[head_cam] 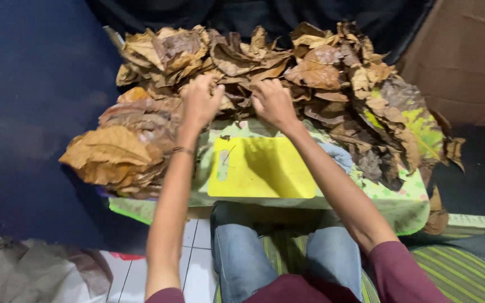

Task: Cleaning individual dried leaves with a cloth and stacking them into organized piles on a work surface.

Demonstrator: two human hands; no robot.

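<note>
A heap of dry brown leaves [287, 73] spans the upper centre of the frame, curving down both sides of a yellow cutting board [262, 167]. The left hand [199, 101] and right hand [273, 102] reach into the heap's near edge, fingers curled together, pinching leaves. Below the board lie a green patterned cloth [405, 210] and blue jeans [237, 252].

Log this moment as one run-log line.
left hand: reaching into dried leaf pile | right hand: on same pile | yellow cutting board: bare, nearer the person | grip: unclear
</note>
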